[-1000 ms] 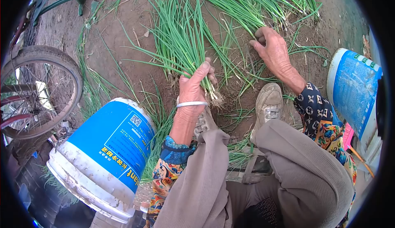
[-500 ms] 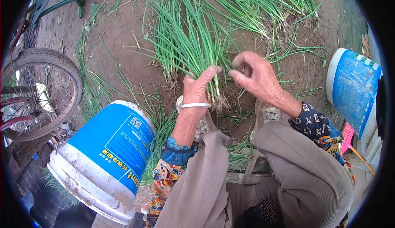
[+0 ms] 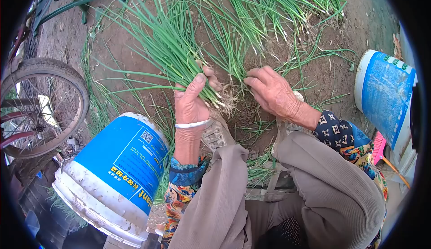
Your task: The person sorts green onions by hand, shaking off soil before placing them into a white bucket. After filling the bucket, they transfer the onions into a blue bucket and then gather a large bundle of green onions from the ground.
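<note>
My left hand (image 3: 194, 97) is wrapped round a bunch of scallions (image 3: 173, 53), its thumb across the stems. The green leaves fan out up and to the left, while the pale root ends point down to the right. A silver bangle (image 3: 194, 124) circles that wrist. To the right, my right hand (image 3: 273, 94) has its fingers curled and pinched at the lower ends of some loose scallions (image 3: 234, 60) lying on the soil. Its fingertips are partly hidden by the leaves and the hand itself.
More scallions (image 3: 292, 0) lie across the ground at the top. A blue-and-white bucket (image 3: 116, 159) stands at the left, another bucket (image 3: 387, 96) at the right. There is a bicycle wheel (image 3: 81, 110) at far left, and a green metal frame (image 3: 83, 0) above it.
My left hand has moved left and tilted the bunch, so its leaves now lean up-left. My right hand has come slightly down and left, onto the loose scallions.
</note>
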Tool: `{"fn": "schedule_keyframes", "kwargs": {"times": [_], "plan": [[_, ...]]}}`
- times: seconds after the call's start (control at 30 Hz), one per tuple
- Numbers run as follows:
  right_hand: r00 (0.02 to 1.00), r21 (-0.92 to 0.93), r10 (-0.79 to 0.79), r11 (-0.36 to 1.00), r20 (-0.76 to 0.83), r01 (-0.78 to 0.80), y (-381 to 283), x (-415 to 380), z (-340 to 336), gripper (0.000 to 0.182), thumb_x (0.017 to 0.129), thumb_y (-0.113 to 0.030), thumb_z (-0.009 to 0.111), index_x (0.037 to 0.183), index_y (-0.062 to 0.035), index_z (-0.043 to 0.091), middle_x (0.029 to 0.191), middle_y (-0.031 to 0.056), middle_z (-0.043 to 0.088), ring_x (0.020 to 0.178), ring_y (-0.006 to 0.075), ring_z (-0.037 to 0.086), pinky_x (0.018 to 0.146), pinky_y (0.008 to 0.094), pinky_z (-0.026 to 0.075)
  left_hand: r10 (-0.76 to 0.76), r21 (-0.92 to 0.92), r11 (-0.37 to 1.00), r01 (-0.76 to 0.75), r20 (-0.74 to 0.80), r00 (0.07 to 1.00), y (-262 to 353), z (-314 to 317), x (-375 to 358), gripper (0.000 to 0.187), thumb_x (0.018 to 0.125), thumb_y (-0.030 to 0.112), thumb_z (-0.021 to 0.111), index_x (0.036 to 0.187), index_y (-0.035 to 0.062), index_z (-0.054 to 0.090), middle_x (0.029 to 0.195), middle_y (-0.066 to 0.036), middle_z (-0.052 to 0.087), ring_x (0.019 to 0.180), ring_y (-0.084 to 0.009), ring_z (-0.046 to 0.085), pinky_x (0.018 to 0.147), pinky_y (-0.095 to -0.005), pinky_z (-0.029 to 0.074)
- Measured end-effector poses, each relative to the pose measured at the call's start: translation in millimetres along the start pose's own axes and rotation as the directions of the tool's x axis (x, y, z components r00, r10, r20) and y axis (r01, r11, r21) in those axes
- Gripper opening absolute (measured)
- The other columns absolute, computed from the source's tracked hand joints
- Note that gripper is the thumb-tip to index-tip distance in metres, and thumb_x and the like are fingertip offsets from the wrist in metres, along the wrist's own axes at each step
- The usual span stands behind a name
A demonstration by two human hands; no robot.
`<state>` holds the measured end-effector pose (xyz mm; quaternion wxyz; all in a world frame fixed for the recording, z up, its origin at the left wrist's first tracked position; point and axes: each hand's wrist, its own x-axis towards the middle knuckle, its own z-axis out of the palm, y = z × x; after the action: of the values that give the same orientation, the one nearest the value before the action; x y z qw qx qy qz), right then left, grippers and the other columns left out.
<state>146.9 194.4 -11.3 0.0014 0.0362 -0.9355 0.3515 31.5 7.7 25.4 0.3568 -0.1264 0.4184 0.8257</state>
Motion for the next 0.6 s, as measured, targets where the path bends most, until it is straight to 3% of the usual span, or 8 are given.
{"fn": "schedule_keyframes", "kwargs": {"times": [0.07,0.17,0.27,0.4,0.5,0.6], "plan": [[0.994,-0.015,0.016,1.000,-0.108,-0.017,8.7,9.4,-7.5,0.025,0.073,-0.001,0.061,0.098,-0.0020,0.055,0.096,0.0120,0.055,0.088,0.0293,0.054,0.075,0.0378,0.048,-0.021,-0.026,0.999,0.020,-0.021,1.000,1.6,-0.6,-0.8,0.033,0.088,0.009,0.060,0.119,0.0054,0.050,0.095,-0.004,0.058,0.074,-0.0132,0.049,0.068,-0.0319,0.043],[0.926,0.132,0.285,0.957,-0.247,-0.259,30.9,24.9,-20.9,0.022,0.079,-0.005,0.061,0.099,-0.0019,0.054,0.093,0.0141,0.054,0.080,0.0310,0.057,0.071,0.0406,0.049,-0.036,-0.123,0.992,0.030,-0.048,0.998,0.3,-8.6,1.1,0.031,0.085,0.004,0.063,0.114,0.0025,0.054,0.092,-0.007,0.061,0.074,-0.0145,0.055,0.064,-0.0298,0.046],[0.857,0.011,0.372,0.919,-0.356,-0.395,45.6,45.0,-27.4,0.024,0.081,-0.007,0.060,0.103,-0.0024,0.053,0.094,0.0143,0.055,0.078,0.0315,0.058,0.069,0.0415,0.050,-0.013,-0.077,0.997,0.010,-0.042,0.999,-1.7,-7.0,1.3,0.030,0.085,0.005,0.064,0.113,0.0023,0.054,0.091,-0.006,0.061,0.072,-0.0145,0.055,0.064,-0.0304,0.045],[0.969,-0.066,0.240,0.968,-0.054,-0.243,35.6,38.2,-12.2,0.024,0.083,-0.009,0.057,0.106,-0.0033,0.052,0.091,0.0125,0.052,0.079,0.0293,0.059,0.067,0.0391,0.051,-0.021,-0.050,0.999,0.019,-0.039,0.999,-2.4,-4.2,2.1,0.030,0.084,0.007,0.065,0.112,0.0020,0.055,0.090,-0.006,0.060,0.069,-0.0148,0.054,0.063,-0.0308,0.045],[0.998,-0.168,0.067,0.984,0.007,-0.065,12.6,22.9,2.0,0.033,0.078,-0.007,0.055,0.111,-0.0028,0.052,0.091,0.0110,0.050,0.081,0.0260,0.057,0.069,0.0366,0.051,-0.016,-0.048,0.999,0.013,-0.047,0.999,-2.7,-7.1,2.2,0.030,0.085,0.007,0.065,0.112,0.0019,0.055,0.090,-0.006,0.060,0.069,-0.0150,0.054,0.064,-0.0311,0.045],[0.999,-0.156,0.023,0.988,0.039,-0.017,0.2,14.7,12.0,0.038,0.077,-0.008,0.054,0.114,-0.0011,0.051,0.093,0.0104,0.050,0.086,0.0250,0.056,0.072,0.0353,0.051,-0.019,-0.050,0.999,0.016,-0.061,0.998,-2.9,-8.5,1.9,0.029,0.085,0.007,0.065,0.112,0.0021,0.054,0.090,-0.007,0.060,0.071,-0.0151,0.055,0.064,-0.0312,0.046]]}}
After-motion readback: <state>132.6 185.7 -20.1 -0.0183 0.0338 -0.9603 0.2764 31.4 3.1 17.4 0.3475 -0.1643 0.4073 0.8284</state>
